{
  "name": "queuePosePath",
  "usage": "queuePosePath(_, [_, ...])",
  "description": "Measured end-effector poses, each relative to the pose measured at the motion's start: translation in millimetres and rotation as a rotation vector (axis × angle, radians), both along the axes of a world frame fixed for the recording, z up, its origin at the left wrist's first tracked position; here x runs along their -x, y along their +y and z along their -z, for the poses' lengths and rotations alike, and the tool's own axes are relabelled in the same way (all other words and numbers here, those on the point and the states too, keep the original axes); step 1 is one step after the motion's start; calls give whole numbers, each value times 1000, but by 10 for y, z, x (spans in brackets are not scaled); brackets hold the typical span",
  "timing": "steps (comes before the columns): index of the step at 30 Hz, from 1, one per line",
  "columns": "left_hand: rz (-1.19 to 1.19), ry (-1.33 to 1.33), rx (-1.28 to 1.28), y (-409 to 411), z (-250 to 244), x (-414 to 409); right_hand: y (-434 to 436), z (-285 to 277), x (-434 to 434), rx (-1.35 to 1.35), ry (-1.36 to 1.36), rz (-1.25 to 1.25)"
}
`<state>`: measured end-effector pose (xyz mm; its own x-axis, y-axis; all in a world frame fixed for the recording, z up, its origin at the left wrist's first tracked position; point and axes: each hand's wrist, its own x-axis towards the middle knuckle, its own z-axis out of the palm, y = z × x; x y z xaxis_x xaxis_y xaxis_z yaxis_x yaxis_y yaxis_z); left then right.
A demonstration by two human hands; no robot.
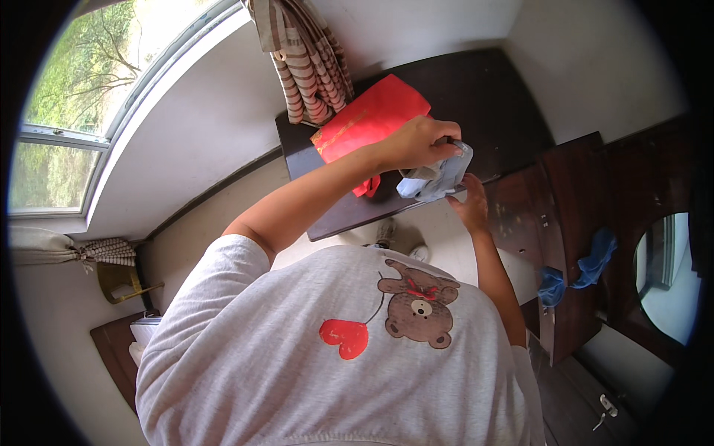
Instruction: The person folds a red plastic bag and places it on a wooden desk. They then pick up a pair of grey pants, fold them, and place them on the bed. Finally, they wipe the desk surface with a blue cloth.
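Note:
My left hand [421, 142] is over the dark wooden tabletop [491, 95], its fingers pinching the upper edge of a light blue-grey cloth item [449, 173]. The item looks folded or bunched, with a greyish-brown part on its left; its exact kind is unclear. At its lower right edge is my right hand [474, 206], thumb and fingers apart. Whether those fingers grip the cloth or only touch it is hard to see. Under and behind my left forearm lies a red bag [374, 114] with gold print, partly hidden.
A striped curtain [309, 72] hangs at the table's back left, near the window [67, 134]. To the right, blue cloth [594, 262] hangs on dark wooden furniture [580, 195] with an oval mirror [669, 279]. Shoes [418, 252] show on the floor below the table's edge.

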<state>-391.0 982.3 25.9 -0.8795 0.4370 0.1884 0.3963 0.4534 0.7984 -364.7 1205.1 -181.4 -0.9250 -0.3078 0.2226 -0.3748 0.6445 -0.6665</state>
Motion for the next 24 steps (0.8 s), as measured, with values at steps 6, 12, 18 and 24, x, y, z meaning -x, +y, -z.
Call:
queuePosePath(6, [-243, 15, 55, -274, 257, 8, 15, 94, -152, -30, -214, 75])
queuePosePath(12, [-435, 60, 166, -550, 807, -99, 366, -67, -88, 12, -292, 215])
queuePosePath(18, [-457, -3, 371, -608, 1126, -175, 629, -401, 151, 59, -490, 317])
queuePosePath(24, [-654, -106, 95, -62, 1108, -386, 315, -706, 322, 662, -871, 578])
